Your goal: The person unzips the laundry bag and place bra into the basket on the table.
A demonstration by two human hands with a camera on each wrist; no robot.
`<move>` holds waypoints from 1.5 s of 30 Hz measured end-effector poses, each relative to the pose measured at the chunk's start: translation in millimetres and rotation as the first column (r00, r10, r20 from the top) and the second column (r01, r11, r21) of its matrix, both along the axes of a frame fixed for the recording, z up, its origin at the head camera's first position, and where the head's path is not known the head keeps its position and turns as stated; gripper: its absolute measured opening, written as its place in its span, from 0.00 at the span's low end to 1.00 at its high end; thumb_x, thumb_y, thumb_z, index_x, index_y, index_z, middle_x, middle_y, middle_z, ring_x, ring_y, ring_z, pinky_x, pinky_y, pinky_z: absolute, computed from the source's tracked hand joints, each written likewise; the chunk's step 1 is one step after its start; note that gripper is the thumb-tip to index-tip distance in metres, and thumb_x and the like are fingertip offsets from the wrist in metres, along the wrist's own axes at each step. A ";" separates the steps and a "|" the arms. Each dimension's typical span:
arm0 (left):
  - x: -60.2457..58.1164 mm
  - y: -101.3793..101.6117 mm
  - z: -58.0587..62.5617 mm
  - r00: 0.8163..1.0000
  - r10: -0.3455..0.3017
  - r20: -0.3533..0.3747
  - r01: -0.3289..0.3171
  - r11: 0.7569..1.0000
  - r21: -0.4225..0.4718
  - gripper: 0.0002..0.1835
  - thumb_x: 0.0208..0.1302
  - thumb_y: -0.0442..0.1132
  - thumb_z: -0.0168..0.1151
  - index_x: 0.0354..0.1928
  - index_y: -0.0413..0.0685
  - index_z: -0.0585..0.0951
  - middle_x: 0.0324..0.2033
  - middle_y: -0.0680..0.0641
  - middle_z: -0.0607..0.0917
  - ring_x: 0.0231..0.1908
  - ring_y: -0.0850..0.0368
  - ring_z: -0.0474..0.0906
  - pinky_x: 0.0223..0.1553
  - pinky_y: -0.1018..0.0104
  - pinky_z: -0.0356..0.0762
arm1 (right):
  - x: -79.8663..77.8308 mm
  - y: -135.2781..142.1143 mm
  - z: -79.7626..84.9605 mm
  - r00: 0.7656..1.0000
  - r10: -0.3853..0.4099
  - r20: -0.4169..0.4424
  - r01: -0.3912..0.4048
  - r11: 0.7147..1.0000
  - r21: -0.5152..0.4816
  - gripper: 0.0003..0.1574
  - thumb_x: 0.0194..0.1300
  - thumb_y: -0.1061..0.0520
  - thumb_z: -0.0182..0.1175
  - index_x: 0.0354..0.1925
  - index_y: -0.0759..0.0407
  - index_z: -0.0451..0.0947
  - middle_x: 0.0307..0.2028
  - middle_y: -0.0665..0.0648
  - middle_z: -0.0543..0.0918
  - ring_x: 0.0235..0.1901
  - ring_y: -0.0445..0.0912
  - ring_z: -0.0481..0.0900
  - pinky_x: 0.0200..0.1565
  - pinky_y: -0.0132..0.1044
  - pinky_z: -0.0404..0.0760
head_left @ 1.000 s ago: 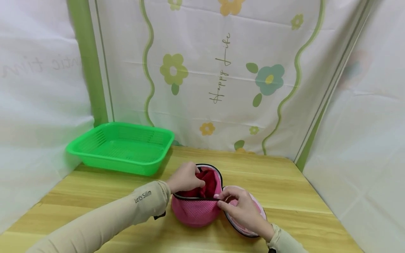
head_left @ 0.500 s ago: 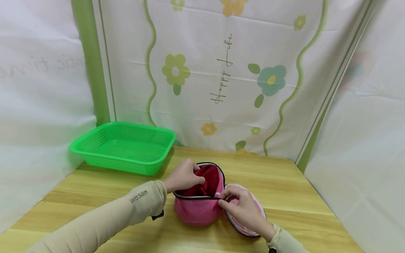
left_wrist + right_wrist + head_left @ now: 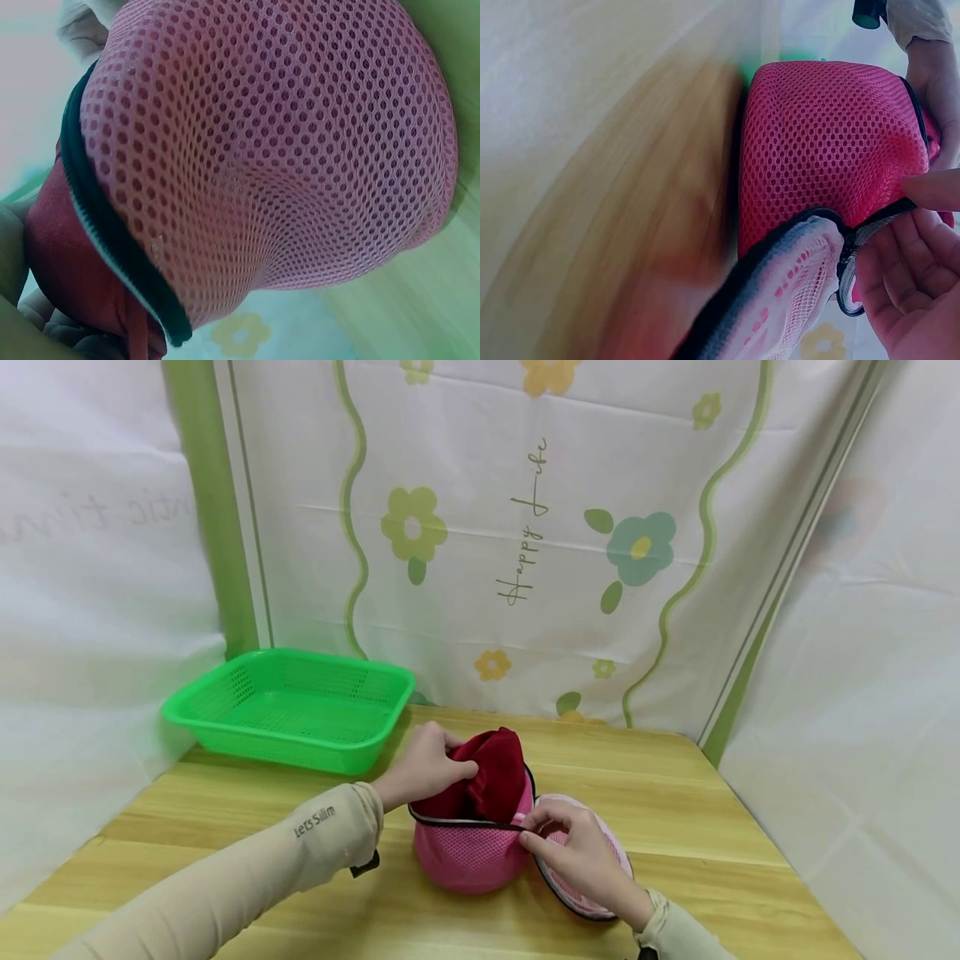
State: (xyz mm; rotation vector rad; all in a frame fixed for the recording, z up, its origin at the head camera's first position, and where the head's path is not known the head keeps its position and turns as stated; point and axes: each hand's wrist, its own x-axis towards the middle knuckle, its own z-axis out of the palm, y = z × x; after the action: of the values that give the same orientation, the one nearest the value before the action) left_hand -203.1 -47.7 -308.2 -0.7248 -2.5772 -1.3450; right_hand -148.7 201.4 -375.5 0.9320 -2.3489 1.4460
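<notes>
A pink mesh laundry bag [image 3: 472, 860] stands on the table with its zipped top open. Its round mesh lid [image 3: 780, 296] is folded out to the right. Smooth dark red fabric with a cup-like curve and a thin strap, seemingly a bra [image 3: 501, 777], bulges above the rim. My left hand [image 3: 423, 766] pinches the bra at the bag's mouth, thumb on its front; its other fingers are partly hidden. My right hand [image 3: 577, 852] pinches the black zipper edge of the bag between thumb and fingers, near where the lid joins it.
A green plastic basket [image 3: 300, 747] with perforated sides stands at the back left of the wooden table [image 3: 675, 818]. White printed curtains [image 3: 480, 527] enclose the table at the back and both sides.
My left hand has risen slightly and moved left, drawing the bra from inside the bag to above its rim. My right hand keeps its hold on the zipper edge.
</notes>
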 end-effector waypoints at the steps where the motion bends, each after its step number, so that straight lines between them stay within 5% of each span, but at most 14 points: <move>1: -0.4 -0.9 0.9 1.000 0.007 -0.003 -0.007 1.000 0.004 0.08 0.52 0.32 0.66 0.17 0.47 0.83 0.11 0.58 0.75 0.14 0.67 0.66 0.17 0.72 0.68 | -0.1 0.2 -0.1 1.000 -0.005 0.005 0.005 1.000 0.001 0.10 0.59 0.67 0.68 0.33 0.53 0.81 0.33 0.50 0.82 0.32 0.45 0.81 0.35 0.40 0.83; 11: -4.3 -6.8 8.4 0.997 0.042 -0.062 -0.040 0.999 0.034 0.09 0.53 0.32 0.67 0.18 0.48 0.82 0.11 0.59 0.73 0.15 0.65 0.68 0.19 0.69 0.73 | 18.4 -9.7 28.0 0.999 -0.027 0.043 0.026 0.999 0.019 0.08 0.58 0.71 0.67 0.32 0.61 0.80 0.33 0.58 0.83 0.31 0.49 0.82 0.35 0.40 0.83; 17: -8.8 -9.3 10.2 0.989 0.118 -0.089 -0.115 0.993 0.040 0.11 0.54 0.35 0.67 0.16 0.50 0.81 0.09 0.60 0.70 0.14 0.65 0.63 0.17 0.70 0.65 | 19.2 -9.7 26.5 0.996 -0.039 0.079 0.038 0.999 0.023 0.08 0.58 0.72 0.67 0.32 0.62 0.80 0.34 0.58 0.83 0.32 0.48 0.82 0.36 0.37 0.82; 26: -9.8 -10.9 17.0 0.984 0.134 -0.117 -0.120 0.986 0.118 0.06 0.55 0.34 0.66 0.23 0.48 0.87 0.14 0.57 0.80 0.15 0.63 0.68 0.17 0.69 0.68 | 20.8 -9.6 25.8 0.993 -0.060 0.100 0.058 0.998 0.029 0.08 0.57 0.71 0.67 0.33 0.61 0.81 0.35 0.57 0.83 0.32 0.47 0.82 0.35 0.35 0.82; 34: -14.9 -13.8 23.4 0.960 0.205 -0.190 -0.178 0.972 0.154 0.04 0.52 0.34 0.69 0.29 0.46 0.90 0.20 0.57 0.85 0.23 0.60 0.78 0.24 0.66 0.75 | 4.6 -1.6 0.1 0.994 -0.084 0.071 0.080 0.995 0.056 0.08 0.58 0.67 0.69 0.33 0.56 0.81 0.36 0.48 0.83 0.34 0.44 0.82 0.36 0.36 0.82; 45: -20.9 -20.2 35.4 0.943 0.267 -0.199 -0.230 0.954 0.192 0.05 0.52 0.35 0.70 0.31 0.44 0.90 0.24 0.53 0.87 0.27 0.57 0.81 0.27 0.64 0.78 | 10.2 -6.0 8.6 0.997 -0.066 0.044 0.064 0.997 0.041 0.10 0.56 0.70 0.69 0.32 0.58 0.81 0.35 0.53 0.84 0.33 0.46 0.83 0.36 0.37 0.82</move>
State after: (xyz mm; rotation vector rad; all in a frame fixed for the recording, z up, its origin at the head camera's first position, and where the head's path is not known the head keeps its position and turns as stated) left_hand -224.0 -67.9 -272.7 -0.4714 -2.2595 -1.2972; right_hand -138.5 195.3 -366.9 0.8327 -2.4250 1.4158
